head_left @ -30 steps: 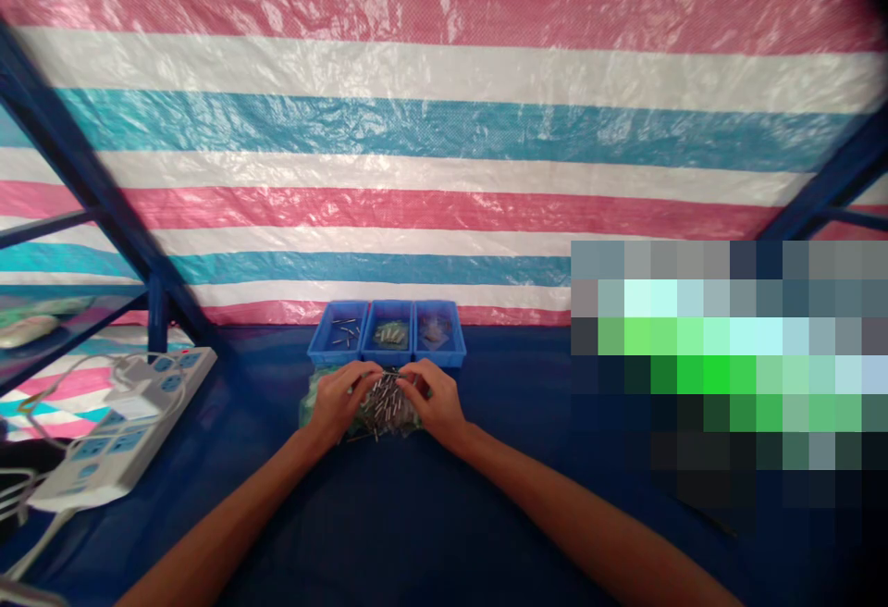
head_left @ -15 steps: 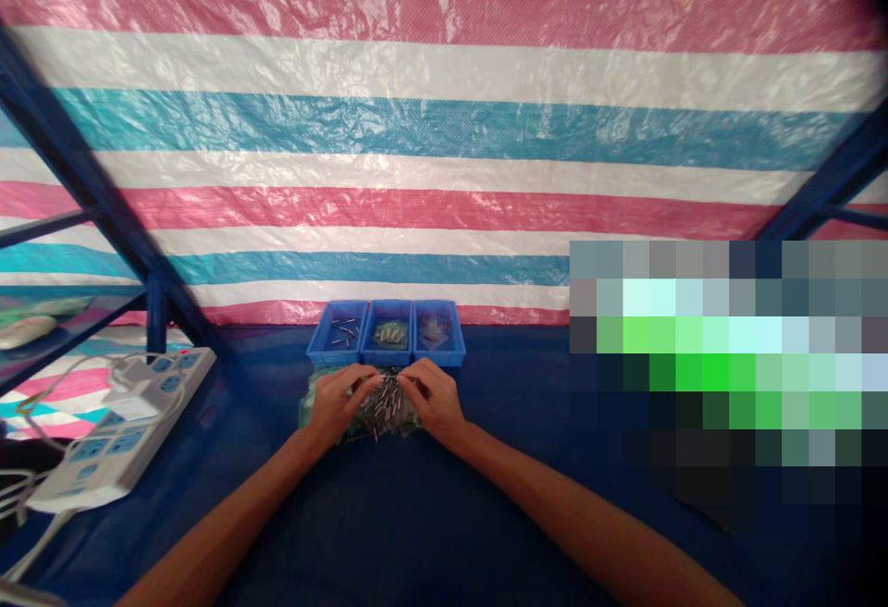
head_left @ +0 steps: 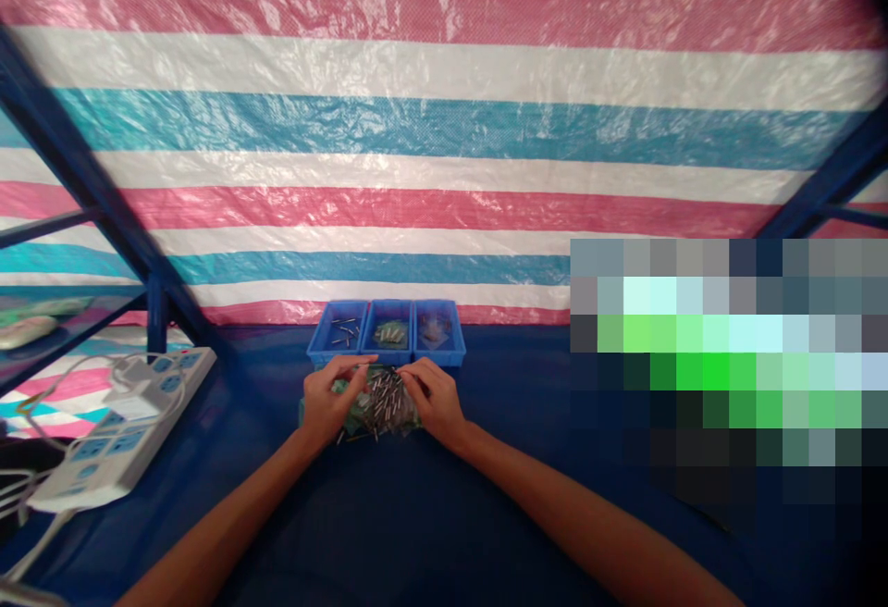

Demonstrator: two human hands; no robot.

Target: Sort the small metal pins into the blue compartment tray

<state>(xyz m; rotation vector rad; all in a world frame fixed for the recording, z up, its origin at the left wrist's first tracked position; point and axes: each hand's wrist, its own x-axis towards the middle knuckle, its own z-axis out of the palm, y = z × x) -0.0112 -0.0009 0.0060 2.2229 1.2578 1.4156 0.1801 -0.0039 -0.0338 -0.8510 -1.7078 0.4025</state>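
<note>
My left hand hovers over the left side of a pile of small metal pins, its thumb and index finger apart. I make out nothing held in it. At the pile's right side, my right hand is closed in a pinch, thumb against fingertips. Whatever sits in that pinch is too small to name. The pins lie on a green, crinkled plastic bag, partly hidden by both hands. A few pins stick out at the near edge.
Just behind the hands stand three joined blue trays: the left tray holds a few metal rods, the middle tray bagged parts, the right tray a clear bag. A white power strip with cables lies left. The right side is pixelated.
My left hand has drawn back slightly to the left, and its thumb and index finger have parted. The right hand stays nearly in place, still pinching. More of the pile shows between them.
</note>
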